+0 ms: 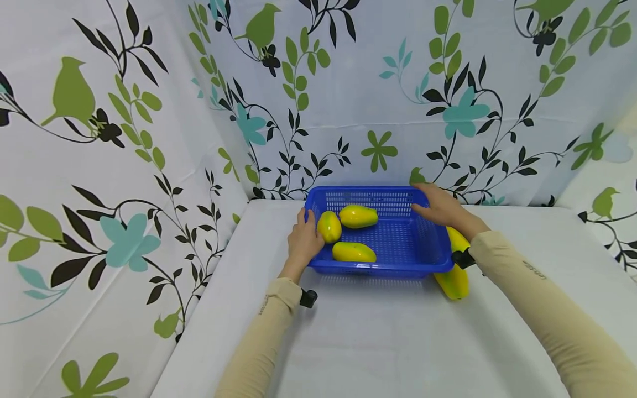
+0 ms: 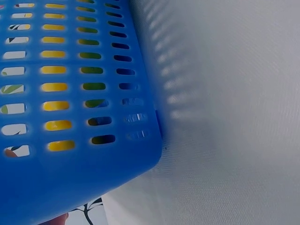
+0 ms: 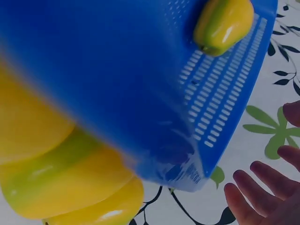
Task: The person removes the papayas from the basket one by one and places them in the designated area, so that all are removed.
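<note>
A blue plastic basket (image 1: pixel 388 271) with slotted walls stands on the table, and three yellow papayas lie in its left part: one by the left wall (image 1: pixel 329 227), one toward the back (image 1: pixel 358 216), one along the front (image 1: pixel 354 252). My left hand (image 1: pixel 303 240) grips the basket's left rim, with the thumb on the inner side. In the left wrist view, the basket's slotted wall (image 2: pixel 70 173) hides most of that hand. Over the back right corner, my right hand (image 1: pixel 440 207) holds nothing; its fingers (image 3: pixel 262 197) are spread and apart from the basket in the right wrist view.
More papayas (image 1: pixel 454 283) lie on the table against the basket's right side, partly hidden by the right arm. The white table (image 1: pixel 368 342) meets a patterned cloth (image 1: pixel 338 110) hanging behind its back edge; more such cloth (image 1: pixel 99 221) hangs at the left.
</note>
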